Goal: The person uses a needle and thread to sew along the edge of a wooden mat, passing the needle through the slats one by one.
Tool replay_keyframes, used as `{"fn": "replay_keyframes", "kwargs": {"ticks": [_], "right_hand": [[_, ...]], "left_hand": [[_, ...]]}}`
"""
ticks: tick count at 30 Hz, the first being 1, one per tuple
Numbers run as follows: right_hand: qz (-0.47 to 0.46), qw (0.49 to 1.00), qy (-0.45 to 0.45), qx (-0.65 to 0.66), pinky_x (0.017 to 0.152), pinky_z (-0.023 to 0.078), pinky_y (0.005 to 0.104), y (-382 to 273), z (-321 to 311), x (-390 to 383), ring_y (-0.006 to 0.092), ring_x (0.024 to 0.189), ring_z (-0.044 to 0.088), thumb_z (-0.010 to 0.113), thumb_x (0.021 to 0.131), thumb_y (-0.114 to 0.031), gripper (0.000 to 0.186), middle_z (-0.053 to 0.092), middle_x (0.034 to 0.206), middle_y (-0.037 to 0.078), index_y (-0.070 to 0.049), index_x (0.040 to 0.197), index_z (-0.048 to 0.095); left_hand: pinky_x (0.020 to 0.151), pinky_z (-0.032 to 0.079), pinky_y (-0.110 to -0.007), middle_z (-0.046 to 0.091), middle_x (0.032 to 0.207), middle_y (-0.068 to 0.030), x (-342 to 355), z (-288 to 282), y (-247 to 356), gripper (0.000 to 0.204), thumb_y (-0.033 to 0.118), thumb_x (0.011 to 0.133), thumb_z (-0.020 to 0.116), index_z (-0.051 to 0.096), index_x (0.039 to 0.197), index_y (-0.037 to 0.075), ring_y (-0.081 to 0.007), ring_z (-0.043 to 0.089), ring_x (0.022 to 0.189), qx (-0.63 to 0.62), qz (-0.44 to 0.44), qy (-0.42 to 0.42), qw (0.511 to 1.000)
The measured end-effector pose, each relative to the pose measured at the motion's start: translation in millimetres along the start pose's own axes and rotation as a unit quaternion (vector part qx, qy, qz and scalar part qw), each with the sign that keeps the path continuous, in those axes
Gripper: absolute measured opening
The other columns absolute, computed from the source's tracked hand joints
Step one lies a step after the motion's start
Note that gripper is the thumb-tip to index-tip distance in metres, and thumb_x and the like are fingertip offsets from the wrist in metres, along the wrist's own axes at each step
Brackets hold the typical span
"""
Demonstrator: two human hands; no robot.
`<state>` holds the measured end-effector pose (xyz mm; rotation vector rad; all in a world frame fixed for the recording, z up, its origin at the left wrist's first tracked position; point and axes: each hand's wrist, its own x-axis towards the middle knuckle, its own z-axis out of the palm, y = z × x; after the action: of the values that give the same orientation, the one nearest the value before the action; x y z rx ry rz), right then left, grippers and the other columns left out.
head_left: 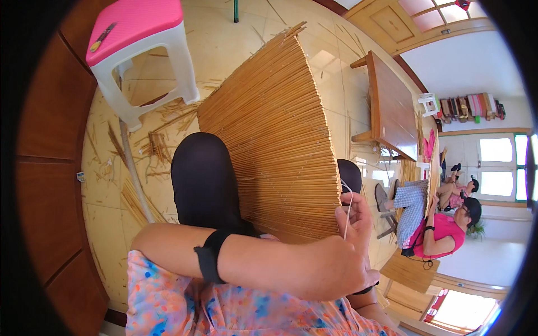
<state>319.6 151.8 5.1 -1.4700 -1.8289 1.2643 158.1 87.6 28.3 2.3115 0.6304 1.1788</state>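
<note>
Stick mat slanting beside left knee, partly hiding right knee; near end disappearing behind left forearm. Hands overlapping at mat's right edge; fingers curling beside white cord, cannot tell whose or whether pinching.

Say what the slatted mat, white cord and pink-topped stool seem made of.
Slatted mat: probably dried plant stalks, faintly glossy; slender brown rods lie side by side.
White cord: perhaps cotton or nylon; thin, flexible, finish too small to judge.
Pink-topped stool: likely moulded plastic; textured seat, smooth rounded legs.
</note>
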Motion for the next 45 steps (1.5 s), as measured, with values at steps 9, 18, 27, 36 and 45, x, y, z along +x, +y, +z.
{"fn": "replay_keyframes", "kwargs": {"ticks": [9, 18, 27, 36, 45], "right_hand": [[-0.027, 0.993, 0.09, 0.077, 0.07, 0.043, 0.0196, 8, 0, 3, 0.0072, 0.078, 0.052, 0.051, 0.085, 0.004, 0.026, 0.054, 0.115, 0.011, -0.005, 0.108, 0.044], [-0.064, 0.984, 0.145, 0.083, 0.085, 0.046, 0.0285, 19, -6, 7, 0.0173, 0.105, 0.051, 0.053, 0.082, 0.009, 0.041, 0.05, 0.125, 0.011, 0.001, 0.121, 0.046], [-0.18, 0.945, 0.24, 0.133, 0.093, 0.046, 0.034, 20, -4, 8, 0.0225, 0.116, 0.049, 0.051, 0.088, 0.007, 0.04, 0.047, 0.13, 0.016, -0.002, 0.126, 0.041], [-0.139, 0.96, 0.159, 0.184, 0.096, 0.044, 0.0358, 12, 2, 13, 0.0259, 0.121, 0.049, 0.05, 0.09, 0.006, 0.041, 0.046, 0.132, 0.016, -0.001, 0.129, 0.038], [-0.135, 0.971, 0.146, 0.132, 0.103, 0.039, 0.0383, 24, -1, 24, 0.0252, 0.13, 0.041, 0.049, 0.093, 0.002, 0.04, 0.044, 0.138, 0.016, -0.001, 0.131, 0.039]], "left_hand": [[0.048, 0.051, -0.04, 0.065, 0.079, -0.0112, -34, -14, 11, 0.028, 0.013, 0.077, 0.063, 0.048, 0.099, 0.004, -0.0284, 0.067, 0.065, -0.107, -0.179, -0.139, 0.968], [0.053, 0.05, -0.036, 0.067, 0.076, -0.0095, -110, -27, 8, 0.013, 0.016, 0.088, 0.062, 0.059, 0.097, 0.007, -0.0292, 0.066, 0.064, -0.113, -0.386, -0.022, 0.915], [0.058, 0.051, -0.036, 0.068, 0.08, -0.0098, -128, 1, 4, 0.008, 0.015, 0.09, 0.062, 0.062, 0.092, 0.007, -0.0302, 0.065, 0.067, -0.2, -0.359, 0.04, 0.911], [0.054, 0.048, -0.04, 0.062, 0.073, -0.01, -111, 29, 0, 0.008, 0.018, 0.092, 0.059, 0.06, 0.098, 0.013, -0.0313, 0.062, 0.065, -0.202, -0.27, -0.042, 0.94], [0.056, 0.049, -0.039, 0.065, 0.08, -0.0073, -103, 27, 1, 0.014, 0.02, 0.091, 0.061, 0.059, 0.101, 0.011, -0.0293, 0.063, 0.069, -0.242, -0.226, -0.067, 0.941]]}}
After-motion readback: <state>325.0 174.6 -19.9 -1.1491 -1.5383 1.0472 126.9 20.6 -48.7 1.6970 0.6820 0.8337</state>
